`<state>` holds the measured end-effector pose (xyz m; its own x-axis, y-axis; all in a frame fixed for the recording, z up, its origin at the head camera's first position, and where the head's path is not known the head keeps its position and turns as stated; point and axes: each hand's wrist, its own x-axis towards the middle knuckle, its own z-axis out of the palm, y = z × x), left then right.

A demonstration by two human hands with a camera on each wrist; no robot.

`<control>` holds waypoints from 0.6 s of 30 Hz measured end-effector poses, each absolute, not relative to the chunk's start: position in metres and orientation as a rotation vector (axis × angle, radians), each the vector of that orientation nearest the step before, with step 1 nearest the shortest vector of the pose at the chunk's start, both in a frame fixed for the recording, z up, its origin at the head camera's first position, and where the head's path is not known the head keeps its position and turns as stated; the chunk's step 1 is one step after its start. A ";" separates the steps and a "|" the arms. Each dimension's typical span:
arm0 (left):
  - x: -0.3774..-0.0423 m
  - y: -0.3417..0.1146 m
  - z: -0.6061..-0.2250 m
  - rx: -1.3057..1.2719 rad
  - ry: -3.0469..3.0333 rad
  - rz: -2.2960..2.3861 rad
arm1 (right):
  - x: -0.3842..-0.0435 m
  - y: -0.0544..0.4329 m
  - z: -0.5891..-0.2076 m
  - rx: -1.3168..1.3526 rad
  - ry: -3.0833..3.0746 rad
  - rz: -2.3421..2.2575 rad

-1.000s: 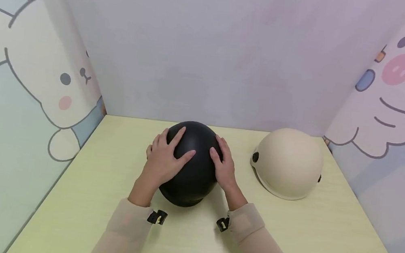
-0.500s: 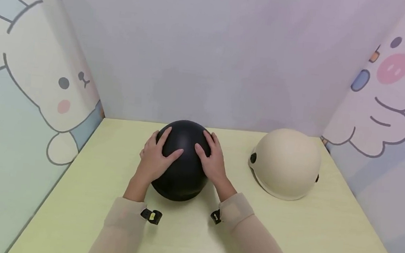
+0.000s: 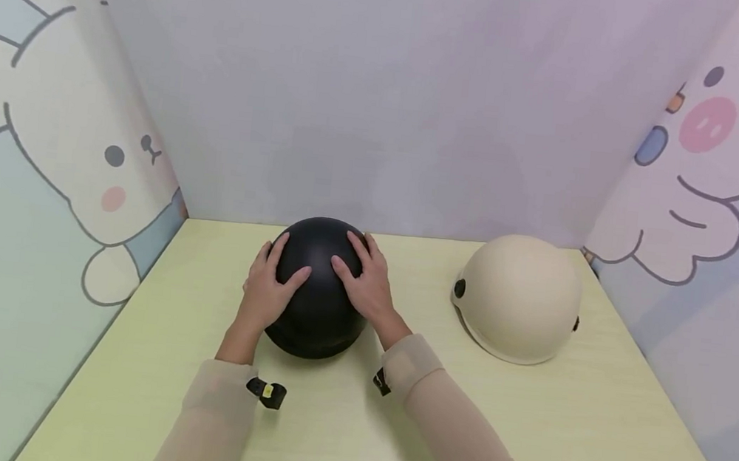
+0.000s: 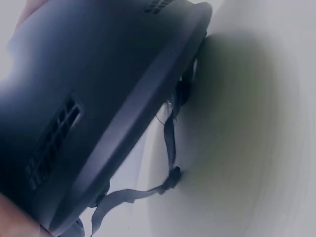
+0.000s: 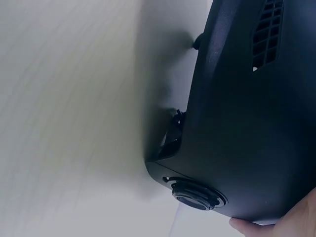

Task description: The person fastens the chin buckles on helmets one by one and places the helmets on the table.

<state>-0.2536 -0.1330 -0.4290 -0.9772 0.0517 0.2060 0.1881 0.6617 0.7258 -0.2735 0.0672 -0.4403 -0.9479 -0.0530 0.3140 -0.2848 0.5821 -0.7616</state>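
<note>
A matte black helmet point(image 3: 315, 307) is held between two hands at the left of centre. My left hand point(image 3: 267, 287) grips its left side, fingers spread over the dome and thumb toward the top. From the right, my right hand point(image 3: 367, 282) grips it in the same way, its thumb near the crown. Seen from the left wrist, the helmet's rim is tilted off the surface, and a dark chin strap point(image 4: 169, 138) hangs below it. The right wrist view shows a grille vent point(image 5: 266, 34) and a round black fitting point(image 5: 195, 195) near the rim.
A cream helmet point(image 3: 523, 297) stands dome up at the right on the pale yellow table point(image 3: 599, 416). A grey-lilac wall point(image 3: 382, 98) closes off the back. Side walls with cartoon animals flank the table. Black wrist devices point(image 3: 267, 391) sit at both cuffs.
The black helmet has moved left and slightly back, with both hands gripping it throughout. The cream helmet has stayed in its place; the head view has shifted a little.
</note>
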 end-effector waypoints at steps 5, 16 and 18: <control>-0.259 -0.139 -0.436 -0.166 -2.675 -1.258 | -0.278 0.059 -0.441 0.294 -2.586 1.232; -0.270 -0.150 -0.453 -0.083 -2.598 -1.386 | -0.289 0.042 -0.439 0.317 -2.673 1.134; -0.271 -0.152 -0.456 -0.081 -2.582 -1.407 | -0.290 0.040 -0.440 0.321 -2.680 1.118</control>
